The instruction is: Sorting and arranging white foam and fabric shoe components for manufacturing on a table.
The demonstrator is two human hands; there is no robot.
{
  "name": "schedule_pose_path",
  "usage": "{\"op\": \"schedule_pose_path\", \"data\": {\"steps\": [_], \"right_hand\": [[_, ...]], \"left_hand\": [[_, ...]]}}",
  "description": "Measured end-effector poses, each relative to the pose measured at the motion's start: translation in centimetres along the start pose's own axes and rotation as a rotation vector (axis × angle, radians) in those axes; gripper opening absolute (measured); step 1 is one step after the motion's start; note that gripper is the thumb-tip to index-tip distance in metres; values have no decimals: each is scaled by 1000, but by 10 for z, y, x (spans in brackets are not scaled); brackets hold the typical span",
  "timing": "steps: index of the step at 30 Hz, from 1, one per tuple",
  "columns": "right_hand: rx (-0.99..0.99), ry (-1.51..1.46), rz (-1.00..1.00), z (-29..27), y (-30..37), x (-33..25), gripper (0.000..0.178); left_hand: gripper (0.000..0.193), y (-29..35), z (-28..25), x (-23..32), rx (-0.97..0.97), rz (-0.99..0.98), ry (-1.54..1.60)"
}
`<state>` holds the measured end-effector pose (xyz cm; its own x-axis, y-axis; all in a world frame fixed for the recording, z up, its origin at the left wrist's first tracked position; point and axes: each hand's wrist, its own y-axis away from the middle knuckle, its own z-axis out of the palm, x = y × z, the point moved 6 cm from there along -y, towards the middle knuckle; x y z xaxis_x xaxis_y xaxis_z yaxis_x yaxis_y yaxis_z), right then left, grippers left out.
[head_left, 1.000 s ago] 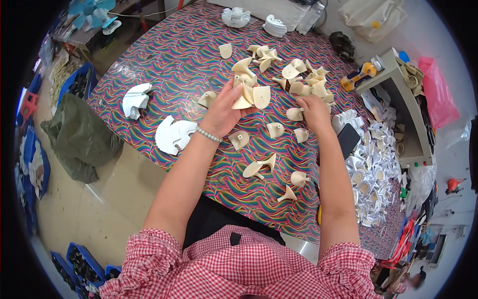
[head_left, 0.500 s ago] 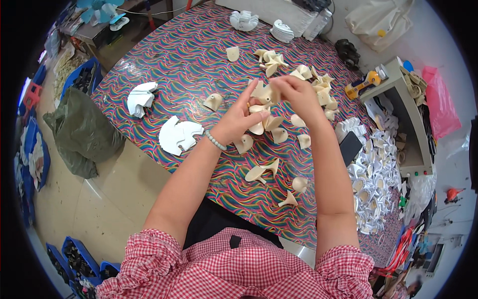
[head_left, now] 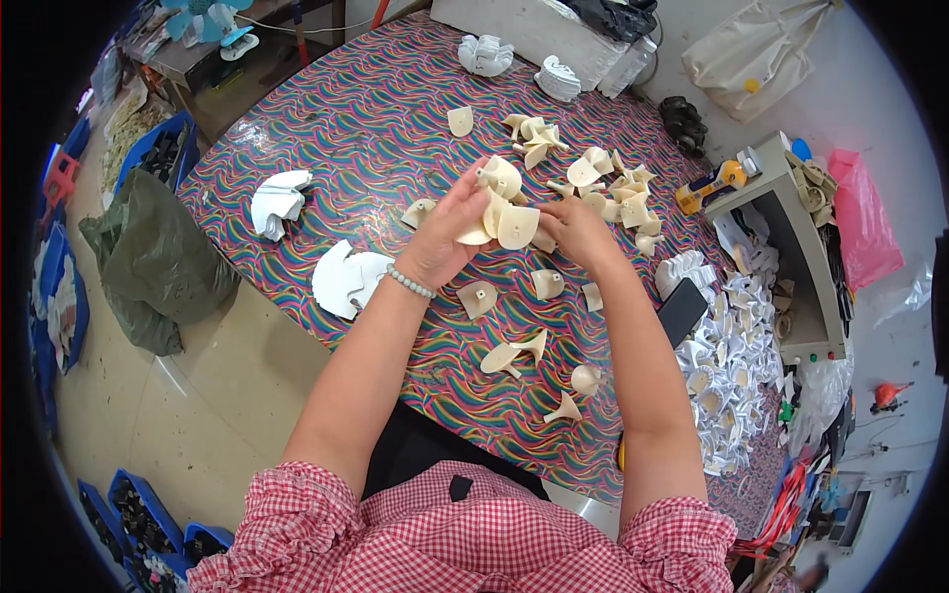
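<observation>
My left hand [head_left: 447,229], with a beaded bracelet at the wrist, is closed around a small cluster of cream curved plastic pieces [head_left: 518,228]. They look like rounded plates with a short stem or a small hole. My right hand [head_left: 581,233] is beside the cluster, its bent fingers on another cream piece [head_left: 543,240] that they partly hide. Loose cream pieces lie about the hands, among them one with a hole [head_left: 478,299], a flared one [head_left: 564,408] and a flat rounded one [head_left: 461,121]. A heap of similar pieces [head_left: 633,203] lies beyond my right hand.
White stacked pieces [head_left: 280,204] lie on the patterned tabletop [head_left: 366,119], with another white stack [head_left: 346,280] nearer. At right are a dark phone [head_left: 682,312], a large pile of white-and-cream parts [head_left: 732,366], a grey open case [head_left: 825,267] and a yellow bottle [head_left: 714,186].
My right hand has moved down and slightly right, onto a piece beside the cluster. My left hand has turned, showing more of the cream pieces it holds. The view has shifted slightly.
</observation>
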<state>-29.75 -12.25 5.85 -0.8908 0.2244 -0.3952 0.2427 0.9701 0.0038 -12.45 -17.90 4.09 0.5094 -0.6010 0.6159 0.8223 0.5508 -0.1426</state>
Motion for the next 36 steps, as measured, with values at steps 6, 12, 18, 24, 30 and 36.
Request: {"op": "schedule_pose_path", "data": {"steps": [6,12,18,24,30,36], "right_hand": [[13,-113,196,-17,-5,15,35],[244,-479,-333,-50,17,-77,26],[-35,-301,-162,-41,12,-71,32],[7,-504,-84,-38,13,-64,22],[528,-345,185,-90,29,62,23],[462,30,288,-65,66,98,22]], "left_hand": [[83,-5,-10,-6,63,2,-139],[101,-2,5,-10,-32,49,-740],[104,-2,4,-19,-28,74,-773],[101,2,3,-9,-14,55,-638],[54,-4,-8,-18,65,10,-497],[43,-10,-19,-19,105,35,-101]]}}
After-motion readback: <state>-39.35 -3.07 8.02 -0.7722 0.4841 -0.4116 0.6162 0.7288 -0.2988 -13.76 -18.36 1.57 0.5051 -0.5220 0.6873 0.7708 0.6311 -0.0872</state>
